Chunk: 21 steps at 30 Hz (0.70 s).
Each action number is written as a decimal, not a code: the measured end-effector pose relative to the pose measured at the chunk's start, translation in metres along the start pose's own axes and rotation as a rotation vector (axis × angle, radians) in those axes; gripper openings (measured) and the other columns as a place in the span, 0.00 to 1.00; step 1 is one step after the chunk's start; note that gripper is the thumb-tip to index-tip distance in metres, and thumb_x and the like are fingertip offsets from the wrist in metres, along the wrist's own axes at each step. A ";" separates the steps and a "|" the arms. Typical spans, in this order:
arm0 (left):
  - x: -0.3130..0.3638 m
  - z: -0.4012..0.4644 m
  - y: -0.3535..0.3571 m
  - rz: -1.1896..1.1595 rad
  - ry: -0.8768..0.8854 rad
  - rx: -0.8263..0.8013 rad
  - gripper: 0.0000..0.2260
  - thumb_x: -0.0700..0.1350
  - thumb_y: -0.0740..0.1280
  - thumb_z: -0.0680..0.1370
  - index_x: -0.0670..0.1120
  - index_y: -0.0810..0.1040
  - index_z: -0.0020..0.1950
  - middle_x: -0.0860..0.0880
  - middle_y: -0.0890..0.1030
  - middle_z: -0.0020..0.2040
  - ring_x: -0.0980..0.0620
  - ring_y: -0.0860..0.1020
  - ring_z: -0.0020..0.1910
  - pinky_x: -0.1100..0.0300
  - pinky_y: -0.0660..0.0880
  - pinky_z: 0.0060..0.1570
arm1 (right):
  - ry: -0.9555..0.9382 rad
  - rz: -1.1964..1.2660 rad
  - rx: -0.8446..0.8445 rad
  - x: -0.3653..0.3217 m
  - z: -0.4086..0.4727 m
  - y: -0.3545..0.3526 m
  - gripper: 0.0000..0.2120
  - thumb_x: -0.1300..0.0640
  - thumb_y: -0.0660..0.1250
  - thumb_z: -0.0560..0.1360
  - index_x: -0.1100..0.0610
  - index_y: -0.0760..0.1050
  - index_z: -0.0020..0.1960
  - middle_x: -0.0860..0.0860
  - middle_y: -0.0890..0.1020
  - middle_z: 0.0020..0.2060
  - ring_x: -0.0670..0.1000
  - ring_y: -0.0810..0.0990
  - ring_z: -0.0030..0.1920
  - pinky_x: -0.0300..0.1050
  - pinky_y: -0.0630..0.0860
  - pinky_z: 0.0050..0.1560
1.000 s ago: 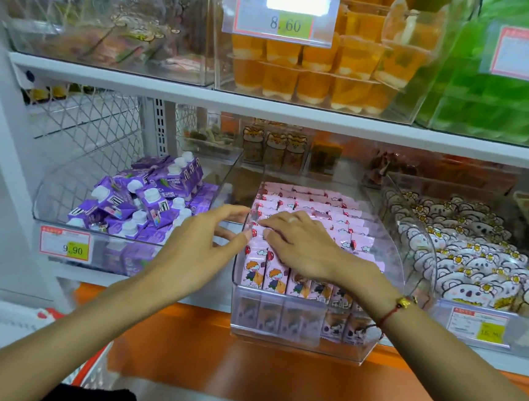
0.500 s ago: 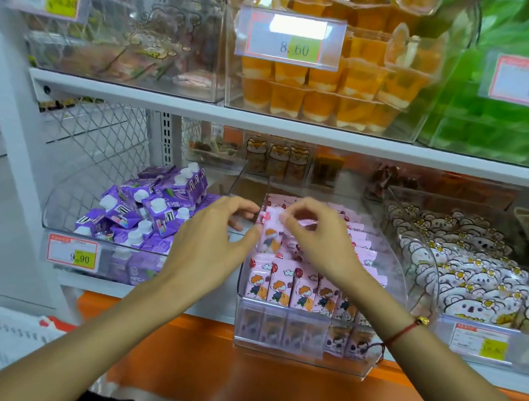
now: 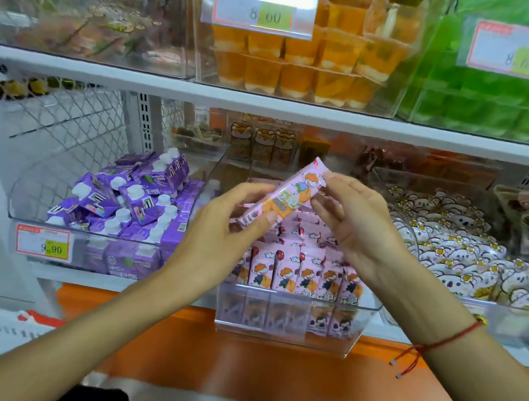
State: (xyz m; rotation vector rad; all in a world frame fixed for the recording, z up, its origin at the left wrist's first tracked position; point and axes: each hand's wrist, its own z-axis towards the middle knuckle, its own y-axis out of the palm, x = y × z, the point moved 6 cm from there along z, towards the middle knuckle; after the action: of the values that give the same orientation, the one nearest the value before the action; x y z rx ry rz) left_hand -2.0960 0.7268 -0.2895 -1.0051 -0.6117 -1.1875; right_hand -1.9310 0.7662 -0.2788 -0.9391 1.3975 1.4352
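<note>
Pink cartoon snack packet [image 3: 284, 199], tilted, held aloft

Purple cartons [image 3: 122, 200] left, orange jelly cups [image 3: 300, 72] above, bear-shaped packets [image 3: 463, 249] right

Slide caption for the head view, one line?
Left hand and right hand hold a pink snack packet tilted above the clear bin of matching packets; purple cartons alongside.
</note>
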 end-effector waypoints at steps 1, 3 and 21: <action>0.001 0.000 0.001 -0.031 -0.005 -0.001 0.13 0.41 0.67 0.78 0.52 0.76 0.61 0.61 0.80 0.56 0.67 0.77 0.54 0.72 0.73 0.50 | -0.005 -0.008 -0.020 -0.002 -0.001 -0.001 0.05 0.60 0.64 0.79 0.58 0.78 0.46 0.48 0.84 0.34 0.42 0.83 0.36 0.32 0.77 0.39; 0.003 -0.002 0.003 -0.086 -0.038 0.002 0.12 0.42 0.66 0.78 0.52 0.76 0.60 0.60 0.80 0.55 0.68 0.77 0.54 0.74 0.73 0.50 | -0.017 -0.063 -0.084 -0.005 -0.004 -0.002 0.07 0.55 0.63 0.79 0.56 0.78 0.48 0.48 0.84 0.39 0.44 0.83 0.42 0.36 0.79 0.46; -0.011 -0.011 0.025 -0.007 -0.066 0.010 0.17 0.46 0.73 0.73 0.58 0.74 0.59 0.62 0.78 0.49 0.59 0.76 0.47 0.63 0.74 0.50 | 0.045 -0.174 -0.124 0.023 -0.026 -0.011 0.17 0.50 0.71 0.72 0.60 0.76 0.55 0.51 0.86 0.43 0.44 0.84 0.43 0.36 0.80 0.44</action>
State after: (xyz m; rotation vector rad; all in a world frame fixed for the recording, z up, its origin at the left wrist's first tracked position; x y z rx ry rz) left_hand -2.0769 0.7235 -0.3113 -1.0381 -0.6732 -1.1606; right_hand -1.9292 0.7424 -0.3064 -1.1493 1.2377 1.3884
